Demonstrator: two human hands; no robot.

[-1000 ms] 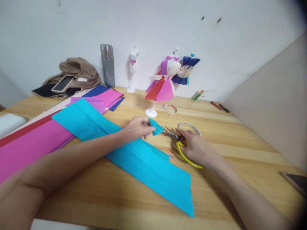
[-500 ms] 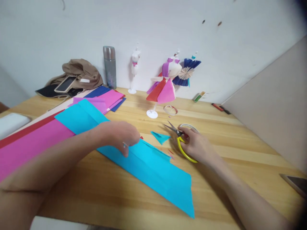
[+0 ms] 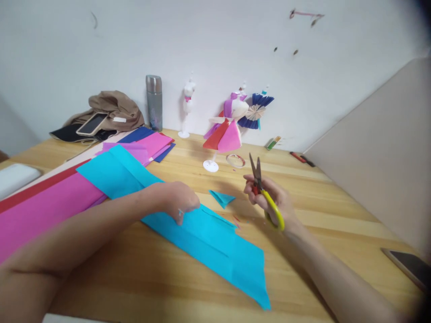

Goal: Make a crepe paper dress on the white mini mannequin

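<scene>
My left hand point(image 3: 182, 201) is closed on the upper edge of a long turquoise sheet of crepe paper point(image 3: 215, 242), its fingertips mostly hidden from me. The sheet runs slantwise over the table, its far left part lying over pink paper. My right hand point(image 3: 269, 195) grips a pair of scissors point(image 3: 257, 177) with yellow handles, raised above the table. Their blades point up and stand slightly apart. Between the hands lies a small folded turquoise scrap point(image 3: 222, 198), with tiny coloured snippets near it.
Left lie pink paper point(image 3: 50, 211), more folded paper point(image 3: 158, 144) and a brown cloth bag point(image 3: 116, 107) with a phone on it. Along the wall stand a flask point(image 3: 154, 103), a bare white mannequin point(image 3: 188, 101) and two paper-dressed mannequins point(image 3: 229, 137). A tape roll point(image 3: 235, 160) lies before them.
My right hand has lifted the scissors off the table and turned them so the blades point up. My left hand stays at the turquoise paper. The view has tilted slightly upward.
</scene>
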